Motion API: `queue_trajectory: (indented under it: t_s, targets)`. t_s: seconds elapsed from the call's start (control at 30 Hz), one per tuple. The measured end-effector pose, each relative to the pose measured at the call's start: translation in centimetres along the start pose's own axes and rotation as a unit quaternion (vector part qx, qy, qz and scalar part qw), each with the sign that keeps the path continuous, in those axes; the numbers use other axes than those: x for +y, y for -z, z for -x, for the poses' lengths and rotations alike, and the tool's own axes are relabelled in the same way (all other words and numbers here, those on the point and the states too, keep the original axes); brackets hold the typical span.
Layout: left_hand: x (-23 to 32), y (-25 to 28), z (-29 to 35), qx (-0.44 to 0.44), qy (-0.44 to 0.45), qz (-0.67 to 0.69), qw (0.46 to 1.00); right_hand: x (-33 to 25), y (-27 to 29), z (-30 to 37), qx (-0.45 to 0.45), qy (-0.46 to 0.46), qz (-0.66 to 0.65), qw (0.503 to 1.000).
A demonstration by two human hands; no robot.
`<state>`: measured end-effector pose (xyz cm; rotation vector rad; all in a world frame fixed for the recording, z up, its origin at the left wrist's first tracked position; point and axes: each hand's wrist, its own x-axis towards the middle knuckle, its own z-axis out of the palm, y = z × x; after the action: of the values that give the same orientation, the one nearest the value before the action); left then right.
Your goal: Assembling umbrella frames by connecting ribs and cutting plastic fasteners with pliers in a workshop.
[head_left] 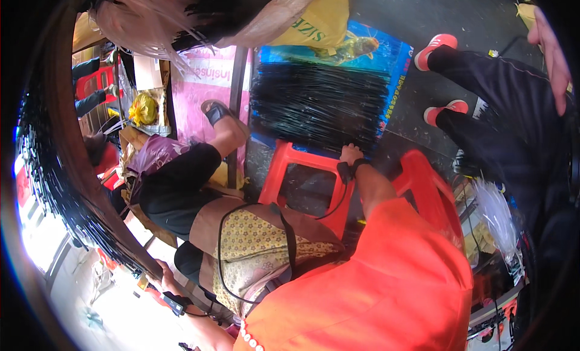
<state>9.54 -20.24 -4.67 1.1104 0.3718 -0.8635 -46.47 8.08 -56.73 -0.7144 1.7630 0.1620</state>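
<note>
My right hand (pixel 351 154) reaches down to the near edge of a wide layer of thin black strands (pixel 317 103), its fingers curled on them. The strands lie side by side on a blue printed sheet (pixel 396 79) on the floor. A red plastic stool (pixel 275 175) stands just beside that hand. On my left, my left hand (pixel 165 279) grips the curved-looking wooden table edge (pixel 115 236); its fingertips are partly hidden. More black strands (pixel 51 182) lie along that table. Dark bands with cables circle both wrists.
A second red stool (pixel 426 182) is at my right. Another person's dark-trousered legs (pixel 477 97) and red shoes (pixel 438 48) are beyond it, with a hand (pixel 548 58) at the right rim. Pale strands (pixel 145 18) and a yellow bag (pixel 320 18) lie at the top.
</note>
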Motion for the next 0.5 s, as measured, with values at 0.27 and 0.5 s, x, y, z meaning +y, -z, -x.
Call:
queue_trajectory:
  t_s: [0.27,0.5]
  targets:
    - [3.7,1.1,-1.7,-0.054,-0.048,-0.058,0.996,-0.2,-1.5,-2.2,-0.101,-0.022,-0.006,0.995]
    - [1.0,0.3,-0.5,-0.031,-0.065,-0.075,0.995,0.2,-4.1,-0.6,-0.030,-0.037,0.025,0.999]
